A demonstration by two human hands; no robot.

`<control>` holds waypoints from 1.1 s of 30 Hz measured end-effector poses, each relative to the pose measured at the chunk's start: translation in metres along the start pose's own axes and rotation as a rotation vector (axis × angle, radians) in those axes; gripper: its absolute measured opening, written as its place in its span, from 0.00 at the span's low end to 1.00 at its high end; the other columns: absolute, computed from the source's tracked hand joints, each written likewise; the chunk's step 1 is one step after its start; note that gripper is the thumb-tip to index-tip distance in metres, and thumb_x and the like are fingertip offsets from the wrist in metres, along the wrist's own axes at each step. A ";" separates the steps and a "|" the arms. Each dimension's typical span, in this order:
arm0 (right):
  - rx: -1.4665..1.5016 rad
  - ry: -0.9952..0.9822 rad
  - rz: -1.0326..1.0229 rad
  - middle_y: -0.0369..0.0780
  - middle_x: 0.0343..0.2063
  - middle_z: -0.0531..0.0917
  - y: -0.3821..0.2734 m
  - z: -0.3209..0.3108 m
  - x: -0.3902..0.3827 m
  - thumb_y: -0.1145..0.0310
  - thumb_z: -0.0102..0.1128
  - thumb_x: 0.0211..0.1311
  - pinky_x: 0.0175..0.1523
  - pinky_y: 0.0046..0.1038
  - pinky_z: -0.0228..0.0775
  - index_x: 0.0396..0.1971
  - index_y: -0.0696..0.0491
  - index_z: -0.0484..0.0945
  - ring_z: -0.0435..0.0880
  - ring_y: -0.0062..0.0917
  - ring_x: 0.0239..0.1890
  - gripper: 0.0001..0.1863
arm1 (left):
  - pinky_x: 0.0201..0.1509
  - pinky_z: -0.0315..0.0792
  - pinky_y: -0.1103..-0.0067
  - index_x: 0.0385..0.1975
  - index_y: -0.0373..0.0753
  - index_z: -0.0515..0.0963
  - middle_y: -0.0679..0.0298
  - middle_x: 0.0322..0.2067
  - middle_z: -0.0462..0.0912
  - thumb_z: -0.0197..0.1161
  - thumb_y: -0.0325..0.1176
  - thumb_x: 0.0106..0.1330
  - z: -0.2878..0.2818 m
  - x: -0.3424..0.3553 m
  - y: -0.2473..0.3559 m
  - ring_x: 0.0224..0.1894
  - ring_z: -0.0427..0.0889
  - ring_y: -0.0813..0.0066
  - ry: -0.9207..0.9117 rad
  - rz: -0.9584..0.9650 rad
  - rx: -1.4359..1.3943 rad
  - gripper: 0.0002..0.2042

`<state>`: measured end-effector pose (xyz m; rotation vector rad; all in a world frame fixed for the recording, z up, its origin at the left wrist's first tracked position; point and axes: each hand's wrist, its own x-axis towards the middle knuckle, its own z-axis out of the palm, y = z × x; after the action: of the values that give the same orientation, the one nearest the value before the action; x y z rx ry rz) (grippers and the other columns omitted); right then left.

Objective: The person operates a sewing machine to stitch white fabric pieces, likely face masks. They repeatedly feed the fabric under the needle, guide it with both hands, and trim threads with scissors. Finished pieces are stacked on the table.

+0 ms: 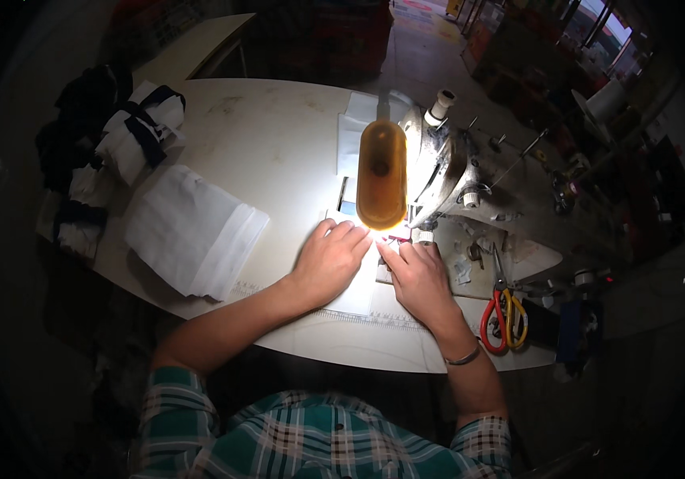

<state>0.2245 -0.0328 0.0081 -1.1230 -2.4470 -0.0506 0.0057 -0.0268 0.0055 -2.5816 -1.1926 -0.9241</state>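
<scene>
— White table (278, 144), dim room: what do we see?
— Our left hand (330, 259) lies flat, fingers spread, pressing white cloth (358, 291) beside the sewing machine (446, 172). Our right hand (418, 275) pinches the cloth's edge near the needle, under the amber lamp (381, 172). Scissors (504, 315) lie right.
</scene>
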 end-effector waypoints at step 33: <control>0.283 -0.025 -0.145 0.38 0.26 0.76 -0.022 -0.035 -0.026 0.75 0.65 0.58 0.49 0.32 0.70 0.43 0.52 0.89 0.78 0.31 0.35 0.13 | 0.45 0.83 0.72 0.45 0.33 0.85 0.58 0.40 0.85 0.72 0.24 0.61 -0.064 -0.022 0.008 0.42 0.85 0.62 -0.351 0.117 -0.292 0.13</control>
<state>0.2370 -0.0734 0.0321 -0.8275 -2.4574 0.2592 -0.0294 -0.0707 0.0446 -3.1103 -1.0266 -0.6835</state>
